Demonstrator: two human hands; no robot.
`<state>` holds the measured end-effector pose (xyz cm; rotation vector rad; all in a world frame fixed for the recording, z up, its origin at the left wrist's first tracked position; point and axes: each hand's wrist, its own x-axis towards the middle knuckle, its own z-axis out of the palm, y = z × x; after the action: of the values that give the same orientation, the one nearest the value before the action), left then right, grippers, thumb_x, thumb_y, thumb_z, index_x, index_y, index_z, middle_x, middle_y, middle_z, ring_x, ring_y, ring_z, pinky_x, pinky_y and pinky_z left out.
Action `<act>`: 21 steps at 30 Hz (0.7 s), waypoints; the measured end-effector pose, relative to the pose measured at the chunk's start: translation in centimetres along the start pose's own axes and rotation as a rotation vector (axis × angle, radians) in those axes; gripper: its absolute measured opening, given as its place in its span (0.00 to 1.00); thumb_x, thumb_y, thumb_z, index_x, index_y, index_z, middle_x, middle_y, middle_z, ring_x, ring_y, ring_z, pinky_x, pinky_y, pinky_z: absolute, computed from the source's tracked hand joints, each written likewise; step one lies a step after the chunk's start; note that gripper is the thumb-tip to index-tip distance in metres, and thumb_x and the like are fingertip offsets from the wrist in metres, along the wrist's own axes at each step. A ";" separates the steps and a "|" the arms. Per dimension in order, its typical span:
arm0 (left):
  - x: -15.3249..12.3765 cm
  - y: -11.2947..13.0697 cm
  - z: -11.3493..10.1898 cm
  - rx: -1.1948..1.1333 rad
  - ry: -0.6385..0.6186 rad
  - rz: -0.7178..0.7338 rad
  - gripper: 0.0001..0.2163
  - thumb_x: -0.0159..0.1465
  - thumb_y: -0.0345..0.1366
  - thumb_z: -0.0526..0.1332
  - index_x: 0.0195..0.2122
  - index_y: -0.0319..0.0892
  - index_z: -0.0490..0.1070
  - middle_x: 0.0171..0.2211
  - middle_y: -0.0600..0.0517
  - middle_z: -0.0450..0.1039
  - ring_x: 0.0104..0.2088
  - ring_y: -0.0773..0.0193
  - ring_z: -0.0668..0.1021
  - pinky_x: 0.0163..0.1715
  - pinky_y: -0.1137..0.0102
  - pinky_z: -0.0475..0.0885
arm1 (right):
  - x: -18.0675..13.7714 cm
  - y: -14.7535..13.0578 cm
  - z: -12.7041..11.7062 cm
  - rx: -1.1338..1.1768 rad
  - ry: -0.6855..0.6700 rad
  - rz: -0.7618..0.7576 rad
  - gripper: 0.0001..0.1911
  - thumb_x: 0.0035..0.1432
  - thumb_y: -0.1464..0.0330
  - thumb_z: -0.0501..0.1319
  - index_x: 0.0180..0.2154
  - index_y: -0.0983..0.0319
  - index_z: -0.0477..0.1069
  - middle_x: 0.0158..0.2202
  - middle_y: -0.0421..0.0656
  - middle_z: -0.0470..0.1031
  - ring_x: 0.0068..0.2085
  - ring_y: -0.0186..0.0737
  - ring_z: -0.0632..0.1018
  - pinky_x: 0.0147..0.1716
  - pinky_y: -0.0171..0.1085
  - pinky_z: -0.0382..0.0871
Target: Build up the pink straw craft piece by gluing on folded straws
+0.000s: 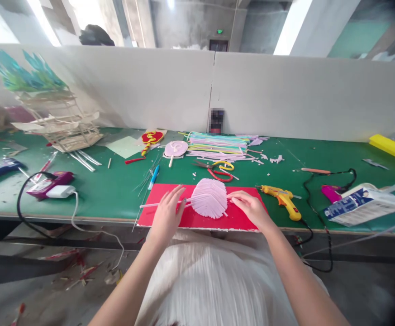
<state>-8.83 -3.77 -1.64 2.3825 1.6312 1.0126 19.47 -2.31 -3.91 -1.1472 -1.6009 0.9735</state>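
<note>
A smooth, pale partition (pixel 299 95) stands upright along the far side of a flat green table (pixel 122 190). At the table's near edge lies a rectangular red board (pixel 156 192), its front edge whitish and slightly ragged. Beyond the board, thin, straight strips (pixel 217 146) in pink, yellow and blue-green form a loose bundle. On the board rests a pink, roughly round leaf-like piece (pixel 210 198), its ribbed surface made of narrow strips laid slantwise side by side. A yellow plastic glue gun (pixel 283 199) lies just right of the board; scissors (pixel 211 166) with metal blades and red and yellow handles lie just beyond it. A slender, pale stick (pixel 148 206) runs from the board's left edge toward the piece.

The piece lies between the two hands. The left hand (pixel 169 207), fingers extended, crosses the stick; its grip cannot be told. The right hand (pixel 248 206) holds thumb and forefinger close together at the piece's right edge; whether they pinch a strip cannot be told.
</note>
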 end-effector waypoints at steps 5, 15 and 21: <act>-1.8 1.6 2.3 0.169 -0.180 0.135 0.26 0.70 0.42 0.50 0.66 0.38 0.49 0.66 0.39 0.54 0.66 0.52 0.58 0.62 0.51 0.58 | 0.1 -0.2 0.1 0.047 0.010 0.042 0.12 0.58 0.58 0.61 0.39 0.57 0.77 0.43 0.44 0.76 0.47 0.43 0.77 0.51 0.45 0.71; -0.4 1.7 1.8 0.236 -0.296 0.153 0.22 0.70 0.42 0.48 0.63 0.41 0.57 0.65 0.43 0.56 0.65 0.53 0.60 0.63 0.50 0.53 | 0.9 -0.1 0.4 0.095 0.095 0.114 0.18 0.54 0.53 0.61 0.39 0.59 0.78 0.43 0.47 0.79 0.45 0.47 0.79 0.45 0.46 0.76; 3.2 1.4 2.8 0.195 -0.211 0.027 0.19 0.69 0.36 0.51 0.61 0.41 0.61 0.58 0.42 0.68 0.60 0.51 0.67 0.62 0.51 0.55 | 3.3 0.8 0.8 -0.019 0.220 0.111 0.15 0.56 0.57 0.57 0.38 0.57 0.77 0.39 0.47 0.81 0.42 0.49 0.81 0.33 0.44 0.79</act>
<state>-5.47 -0.86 -1.74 2.5363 1.6930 0.6033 18.36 1.03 -4.14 -1.3197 -1.3856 0.8710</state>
